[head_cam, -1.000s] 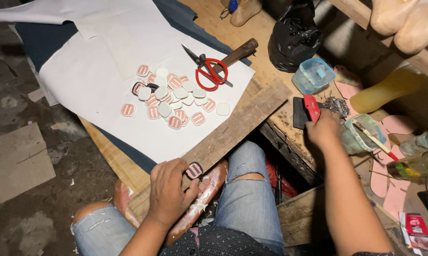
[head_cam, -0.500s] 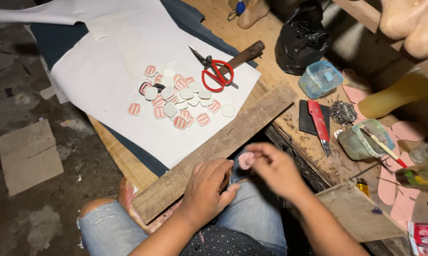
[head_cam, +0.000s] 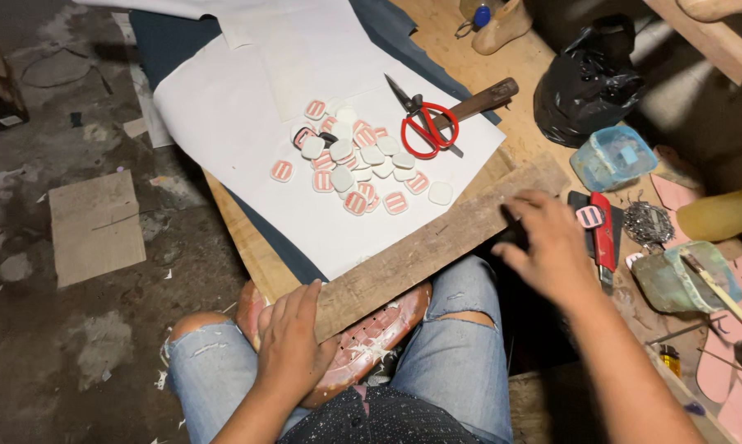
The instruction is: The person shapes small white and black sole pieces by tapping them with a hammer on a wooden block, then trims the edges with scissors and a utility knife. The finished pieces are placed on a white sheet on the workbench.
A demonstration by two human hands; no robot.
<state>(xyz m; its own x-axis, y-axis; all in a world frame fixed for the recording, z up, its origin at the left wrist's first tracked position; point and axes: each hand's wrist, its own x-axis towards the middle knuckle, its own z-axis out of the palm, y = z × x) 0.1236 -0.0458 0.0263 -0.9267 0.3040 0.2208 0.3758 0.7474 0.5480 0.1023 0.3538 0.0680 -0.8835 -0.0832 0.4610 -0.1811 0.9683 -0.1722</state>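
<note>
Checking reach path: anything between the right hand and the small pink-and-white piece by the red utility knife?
Nothing visible. The right hand hovers just left of the pink-and-white piece, which lies exposed on the dark pad beside the red utility knife. The left hand rests on the wooden plank.

I count about two dozen small labels [head_cam: 350,164], rounded squares in white, many with salmon-red bars, heaped near the middle of the white sheet [head_cam: 223,107]; one stray [head_cam: 281,170] lies toward the sheet's left edge. Another such label [head_cam: 589,216] rests on the red-and-black knife [head_cam: 603,234] just beyond my right hand [head_cam: 552,247], at the workbench's [head_cam: 543,140] right side.
</note>
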